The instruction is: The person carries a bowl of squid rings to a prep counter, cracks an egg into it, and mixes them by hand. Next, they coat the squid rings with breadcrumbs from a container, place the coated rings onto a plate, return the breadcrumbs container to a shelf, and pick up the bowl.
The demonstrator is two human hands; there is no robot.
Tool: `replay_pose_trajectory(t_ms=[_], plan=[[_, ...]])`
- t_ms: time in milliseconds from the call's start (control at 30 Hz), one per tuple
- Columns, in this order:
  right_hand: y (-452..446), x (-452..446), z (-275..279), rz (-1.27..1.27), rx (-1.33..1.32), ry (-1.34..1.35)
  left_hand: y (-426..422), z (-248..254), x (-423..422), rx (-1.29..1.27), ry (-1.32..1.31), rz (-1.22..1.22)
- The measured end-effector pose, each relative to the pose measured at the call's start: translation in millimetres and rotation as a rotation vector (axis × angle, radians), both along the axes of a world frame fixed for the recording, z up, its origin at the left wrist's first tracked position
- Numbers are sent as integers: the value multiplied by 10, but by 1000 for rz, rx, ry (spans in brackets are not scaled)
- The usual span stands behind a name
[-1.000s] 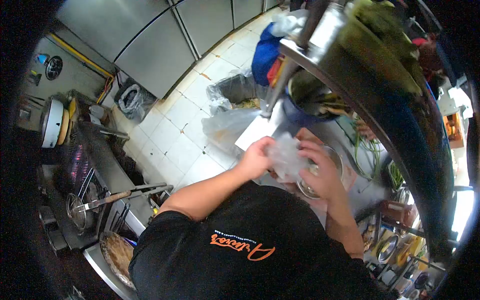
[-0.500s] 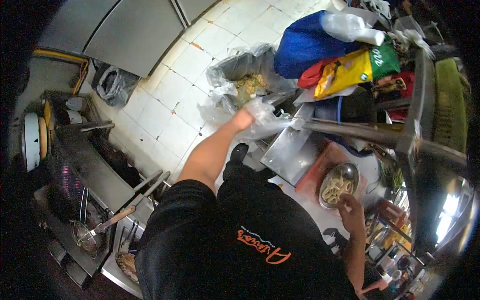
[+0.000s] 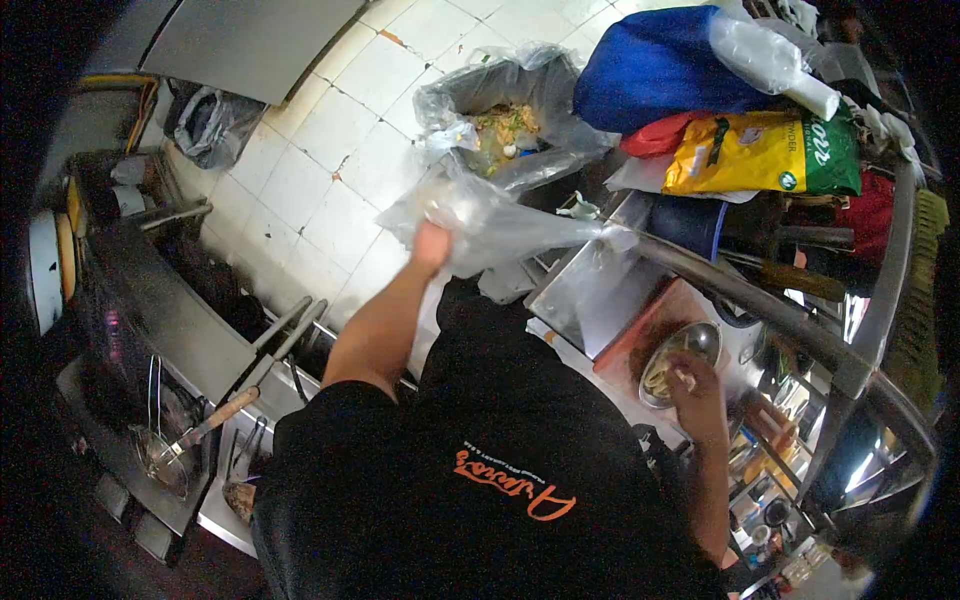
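Left hand (image 3: 432, 247) at clear plastic bag (image 3: 510, 232), right hand (image 3: 697, 392) over metal bowl (image 3: 704, 338); grip of fingers indeterminable for both.

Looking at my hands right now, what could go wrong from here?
The clear plastic bag narrows toward the metal rail and seems fastened there, so a pull from your left hand might tear it. Your right hand is at the metal bowl on the red board; a bump might spill the pale pieces. The open bin lies near the bag, so anything dropped could land among the scraps.
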State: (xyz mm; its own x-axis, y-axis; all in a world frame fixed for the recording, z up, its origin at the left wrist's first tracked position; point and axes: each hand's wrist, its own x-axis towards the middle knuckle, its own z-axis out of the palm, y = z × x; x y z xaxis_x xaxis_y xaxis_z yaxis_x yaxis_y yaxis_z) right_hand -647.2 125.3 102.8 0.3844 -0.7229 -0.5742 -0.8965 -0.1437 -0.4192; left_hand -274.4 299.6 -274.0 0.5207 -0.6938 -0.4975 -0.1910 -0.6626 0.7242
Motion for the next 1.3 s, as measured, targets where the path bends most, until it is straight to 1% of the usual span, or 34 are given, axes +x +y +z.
replay_pose_trajectory(t_ms=[33,67,100,133,167,200,267,300,333,367,433,467,533,567,600,633,667,733,800,833,867,900,933,1000,1033,1067,1100,1133,1200,1233,1267,1300], plan=[[-30,297,-24,159,24,-49,7,173,176,-55,91,240],[-44,696,-22,320,48,-101,1,402,308,-191,11,271],[-26,984,-98,182,257,-146,5,614,423,-326,-72,302],[-3,1275,-214,173,279,-235,-5,812,510,-320,-79,315],[19,1566,-330,166,303,-323,-32,1003,549,-389,22,255],[52,1857,-475,284,140,-455,-61,1204,563,-458,123,194],[129,2358,-723,356,-81,-596,-227,1685,483,-504,207,3],[159,2587,-840,402,-192,-652,-308,1837,437,-540,193,-96],[122,2731,-957,447,-236,-672,-373,1936,402,-576,181,-197],[85,2875,-1074,490,-281,-692,-421,1983,401,-575,178,-183],[-24,2980,-1320,420,-27,-617,-473,1993,425,-700,335,-114],[-88,2949,-1406,426,-25,-610,-421,1952,443,-703,340,-106],[-289,2858,-1469,106,41,-660,-256,1779,490,-865,990,664],[-396,2752,-1408,34,68,-612,-144,1499,418,-867,998,671],[-455,2656,-1220,-36,93,-564,-6,1075,253,-530,505,227],[-498,2551,-1116,-96,167,-673,78,764,106,-175,10,-199],[-506,2459,-1036,-160,244,-781,146,667,-95,-66,-224,-380],[-480,2279,-817,-199,290,-792,149,560,-239,43,-460,-553],[-445,2193,-677,-239,327,-809,-49,359,-47,71,-10,-21],[-417,2156,-627,-256,435,-842,-196,558,95,-74,-98,277],[-382,2139,-584,-275,549,-875,-268,841,334,-152,-50,286],[-363,2142,-615,-174,534,-873,-318,1095,576,-227,-10,298],[-301,2184,-617,-169,538,-881,-356,1298,723,-227,-19,301],[-80,2395,-635,132,534,-836,-413,1662,982,-323,-24,29],[59,2515,-736,291,437,-864,-433,1794,1042,-323,-42,28],[202,2636,-818,445,331,-885,-449,1958,1060,-315,25,-65],[296,2795,-902,545,332,-720,-467,2080,1085,-301,95,-162],[320,2939,-1005,641,330,-551,-472,2223,1108,-299,83,-172],[278,2951,-1741,868,-77,-379,-454,2566,1106,-304,-12,-114],[196,2900,-1839,818,-11,-116,-421,2684,1108,-308,-22,-131],[74,2843,-1833,759,52,141,-377,2824,1116,-245,-44,-104],[-6,2797,-1774,753,46,136,-335,2874,1138,-179,-57,-68]])
